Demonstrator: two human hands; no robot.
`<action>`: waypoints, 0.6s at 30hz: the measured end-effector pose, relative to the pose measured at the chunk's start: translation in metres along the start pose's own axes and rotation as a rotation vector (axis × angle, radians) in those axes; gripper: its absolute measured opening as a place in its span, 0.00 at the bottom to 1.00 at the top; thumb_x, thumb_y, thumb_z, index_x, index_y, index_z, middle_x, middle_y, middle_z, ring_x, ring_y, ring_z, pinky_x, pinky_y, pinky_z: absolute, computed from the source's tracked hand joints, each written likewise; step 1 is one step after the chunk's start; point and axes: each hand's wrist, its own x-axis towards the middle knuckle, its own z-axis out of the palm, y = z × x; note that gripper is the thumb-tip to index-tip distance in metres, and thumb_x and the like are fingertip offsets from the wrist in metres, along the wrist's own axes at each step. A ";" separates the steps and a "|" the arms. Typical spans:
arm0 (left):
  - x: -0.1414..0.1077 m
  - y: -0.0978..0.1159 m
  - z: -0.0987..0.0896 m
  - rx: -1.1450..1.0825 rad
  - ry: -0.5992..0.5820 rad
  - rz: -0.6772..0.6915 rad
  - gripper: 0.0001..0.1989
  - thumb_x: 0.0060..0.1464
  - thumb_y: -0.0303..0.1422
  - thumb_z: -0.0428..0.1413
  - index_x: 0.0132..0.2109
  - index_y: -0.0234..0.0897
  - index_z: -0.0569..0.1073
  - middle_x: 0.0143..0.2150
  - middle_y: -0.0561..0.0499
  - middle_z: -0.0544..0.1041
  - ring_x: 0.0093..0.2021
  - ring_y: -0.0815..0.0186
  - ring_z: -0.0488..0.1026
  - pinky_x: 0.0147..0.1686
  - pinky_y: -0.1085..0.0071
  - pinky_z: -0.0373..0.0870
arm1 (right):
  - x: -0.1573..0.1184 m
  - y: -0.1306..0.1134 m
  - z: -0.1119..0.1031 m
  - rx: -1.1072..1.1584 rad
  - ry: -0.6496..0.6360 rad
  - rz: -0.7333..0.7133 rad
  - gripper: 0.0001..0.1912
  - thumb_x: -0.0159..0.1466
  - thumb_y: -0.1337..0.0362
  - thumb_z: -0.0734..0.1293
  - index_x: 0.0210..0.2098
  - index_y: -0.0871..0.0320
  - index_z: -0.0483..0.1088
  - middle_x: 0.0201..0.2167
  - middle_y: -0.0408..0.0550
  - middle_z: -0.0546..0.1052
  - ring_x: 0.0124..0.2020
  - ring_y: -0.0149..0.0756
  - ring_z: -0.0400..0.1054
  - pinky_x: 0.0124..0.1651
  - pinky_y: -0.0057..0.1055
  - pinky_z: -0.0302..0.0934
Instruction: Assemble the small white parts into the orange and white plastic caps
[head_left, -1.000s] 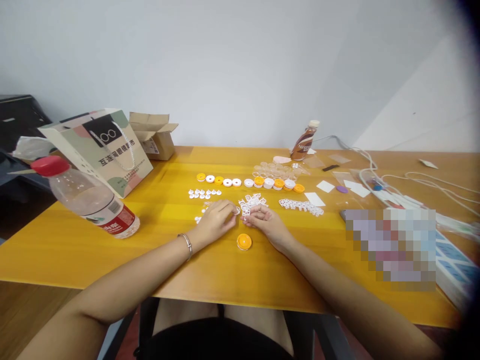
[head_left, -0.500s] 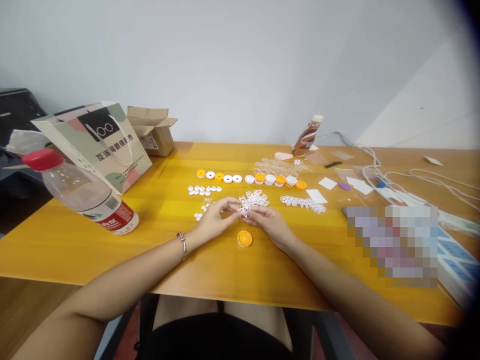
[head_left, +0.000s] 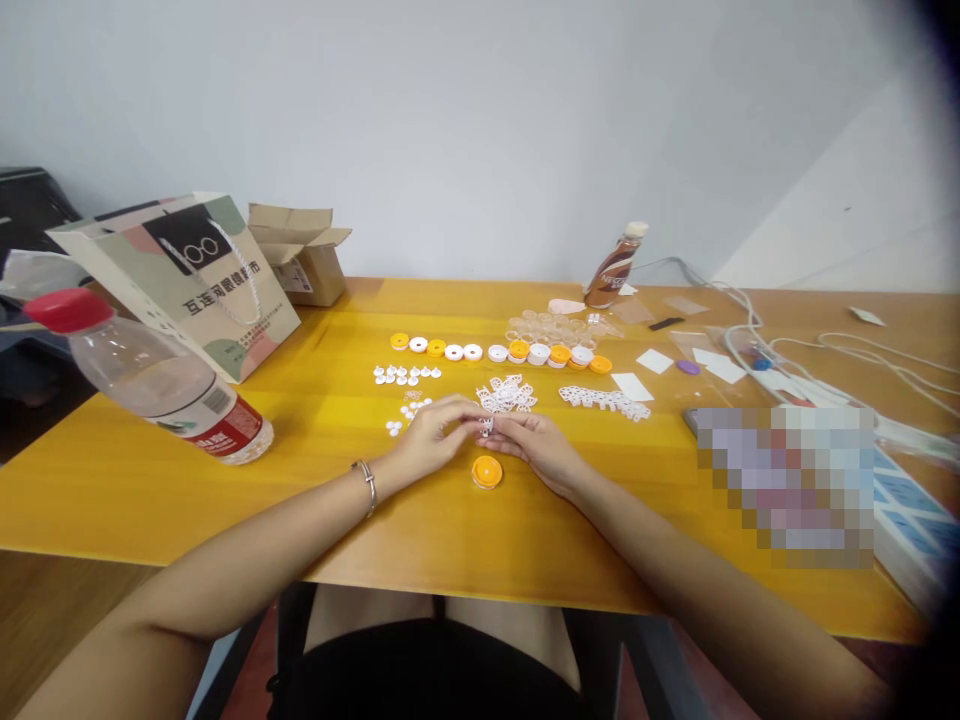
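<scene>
The left hand (head_left: 435,437) and right hand (head_left: 544,452) pinch one small white piece (head_left: 487,427) between their fingertips, above the surface (head_left: 420,535). One orange disc (head_left: 487,471) sits nearer the front edge, with open room around it. Farther back run eleven white and orange rounds (head_left: 538,354), five then six. The brown bottle (head_left: 611,268) reads NESCAFÉ; the paper bag (head_left: 202,290) carries Chinese lettering.
</scene>
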 end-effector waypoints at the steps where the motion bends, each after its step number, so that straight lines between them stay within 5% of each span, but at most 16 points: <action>1: 0.000 -0.001 0.000 0.006 0.007 0.000 0.09 0.53 0.27 0.50 0.41 0.36 0.72 0.37 0.47 0.74 0.39 0.67 0.70 0.42 0.67 0.69 | 0.000 0.000 0.000 0.004 0.004 0.003 0.10 0.49 0.59 0.70 0.28 0.58 0.74 0.30 0.46 0.77 0.32 0.32 0.72 0.48 0.34 0.64; 18: 0.000 0.000 0.002 0.072 0.073 0.022 0.08 0.53 0.27 0.50 0.41 0.36 0.71 0.37 0.48 0.72 0.39 0.68 0.69 0.40 0.69 0.67 | -0.001 -0.002 -0.001 -0.017 -0.042 0.012 0.09 0.51 0.60 0.69 0.29 0.59 0.74 0.29 0.45 0.77 0.32 0.29 0.71 0.46 0.29 0.64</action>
